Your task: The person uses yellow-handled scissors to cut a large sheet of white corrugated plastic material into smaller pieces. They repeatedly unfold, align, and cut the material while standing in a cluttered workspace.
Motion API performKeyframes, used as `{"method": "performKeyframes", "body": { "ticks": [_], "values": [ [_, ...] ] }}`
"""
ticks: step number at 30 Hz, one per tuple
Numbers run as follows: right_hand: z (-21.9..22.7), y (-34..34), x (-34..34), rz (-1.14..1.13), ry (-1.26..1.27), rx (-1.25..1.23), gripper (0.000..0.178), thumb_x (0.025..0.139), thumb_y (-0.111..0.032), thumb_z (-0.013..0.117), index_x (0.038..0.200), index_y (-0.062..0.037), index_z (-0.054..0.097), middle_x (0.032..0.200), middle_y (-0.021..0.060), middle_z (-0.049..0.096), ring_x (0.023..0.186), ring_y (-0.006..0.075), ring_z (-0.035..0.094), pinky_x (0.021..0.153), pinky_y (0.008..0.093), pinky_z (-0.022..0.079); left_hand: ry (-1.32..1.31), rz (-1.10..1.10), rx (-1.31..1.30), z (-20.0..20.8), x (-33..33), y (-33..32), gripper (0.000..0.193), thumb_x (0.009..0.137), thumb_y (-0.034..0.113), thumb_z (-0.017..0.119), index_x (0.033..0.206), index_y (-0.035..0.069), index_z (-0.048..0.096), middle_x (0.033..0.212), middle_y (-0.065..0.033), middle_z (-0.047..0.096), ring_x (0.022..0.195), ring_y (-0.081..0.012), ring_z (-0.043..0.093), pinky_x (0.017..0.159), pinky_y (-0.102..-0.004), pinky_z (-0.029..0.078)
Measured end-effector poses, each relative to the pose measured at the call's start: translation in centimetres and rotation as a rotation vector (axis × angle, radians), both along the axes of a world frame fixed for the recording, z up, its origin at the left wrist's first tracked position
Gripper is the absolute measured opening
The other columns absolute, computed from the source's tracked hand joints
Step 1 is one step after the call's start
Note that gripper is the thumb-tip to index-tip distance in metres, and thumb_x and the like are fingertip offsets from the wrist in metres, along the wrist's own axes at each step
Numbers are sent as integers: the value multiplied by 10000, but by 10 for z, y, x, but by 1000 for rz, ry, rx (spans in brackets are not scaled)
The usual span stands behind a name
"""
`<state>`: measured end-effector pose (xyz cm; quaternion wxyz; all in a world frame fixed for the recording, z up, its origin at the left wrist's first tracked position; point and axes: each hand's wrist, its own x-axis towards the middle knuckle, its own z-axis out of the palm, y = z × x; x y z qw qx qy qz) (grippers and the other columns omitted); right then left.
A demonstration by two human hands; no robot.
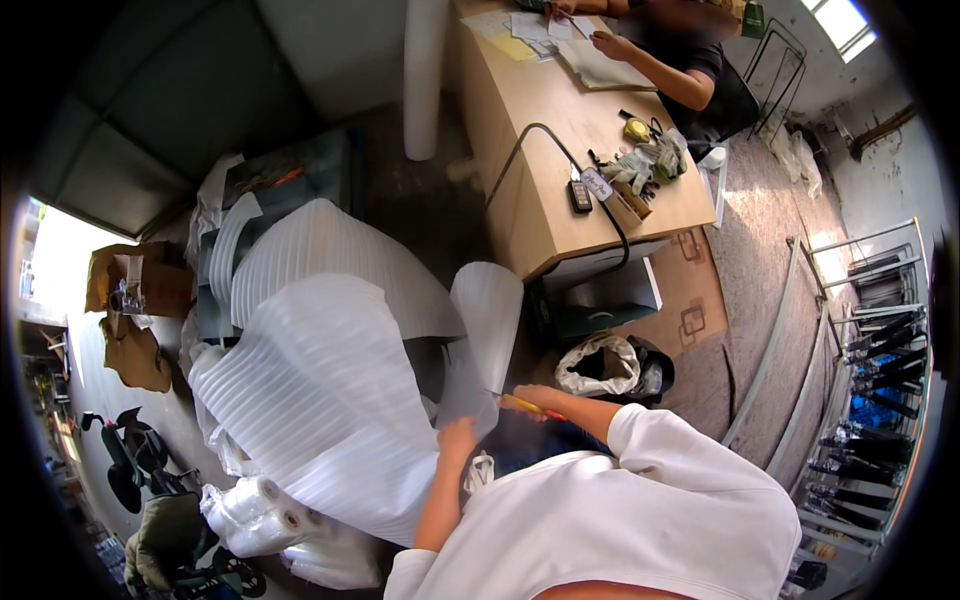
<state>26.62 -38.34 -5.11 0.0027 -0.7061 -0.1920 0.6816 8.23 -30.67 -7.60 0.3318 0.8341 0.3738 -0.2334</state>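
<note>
A wide white ribbed foam sheet [320, 370] lies in large folds in front of me. Its narrower strip [468, 390] comes close to my body, between my hands. My left hand [457, 437] is closed on the edge of this foam. To its right, my right hand [528, 399] grips a slim cutter [530, 405] with a yellow and red handle. The cutter's thin tip points left toward the foam strip. Whether the tip touches the foam I cannot tell. A rounded upright foam piece [488, 300] stands just beyond both hands.
A wooden desk [560, 190] stands ahead, with gloves [640, 165], a tape measure [636, 128] and a small black device [579, 197]. Another person writes at its far end. A white-lined bin [600, 365] is right of my hands. Wrapped rolls [255, 515] lie lower left; a metal rack [870, 380] stands right.
</note>
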Motion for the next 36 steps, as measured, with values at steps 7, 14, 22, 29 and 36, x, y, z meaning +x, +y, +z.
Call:
{"method": "performKeyframes", "body": {
  "ticks": [7, 14, 22, 29, 36],
  "values": [
    [-3, 1, 10, -82, 60, 14, 591, 713, -602, 438, 670, -13, 461, 495, 103, 461, 366, 184, 470, 365, 273, 414, 10, 6, -33, 7, 9, 6, 276, 774, 159, 455, 1013, 212, 582, 873, -143, 598, 840, -318, 564, 735, -420, 445],
    [-5, 7, 7, -72, 43, 4, 728, 714, -649, 406, 848, 52, 551, 480, 98, 451, 370, 174, 459, 352, 277, 394, 32, -10, -43, 1, 9, 3, 266, 772, 166, 458, 1003, 196, 587, 887, -144, 596, 855, -311, 563, 747, -416, 440],
    [-6, 6, 10, -65, 70, 56, 705, 710, -646, 418, 784, 44, 536, 492, 106, 454, 362, 176, 456, 354, 268, 399, -11, 63, -11, 0, 8, 3, 254, 727, 129, 467, 934, 141, 613, 867, -149, 601, 847, -313, 568, 750, -408, 440],
    [-8, 8, 9, -97, 90, 72, 666, 709, -633, 431, 750, 26, 519, 499, 104, 458, 362, 177, 456, 355, 263, 404, 38, 21, -17, -10, 4, 2, 274, 771, 171, 462, 1015, 200, 583, 920, -123, 593, 868, -310, 559, 750, -414, 440],
    [-12, 5, 6, -105, 81, 38, 644, 714, -628, 428, 726, 12, 501, 505, 102, 460, 370, 172, 462, 362, 257, 410, 34, 6, -49, 1, 13, 2, 278, 765, 167, 469, 1016, 200, 582, 911, -143, 591, 864, -315, 559, 764, -418, 436]
  ]
}}
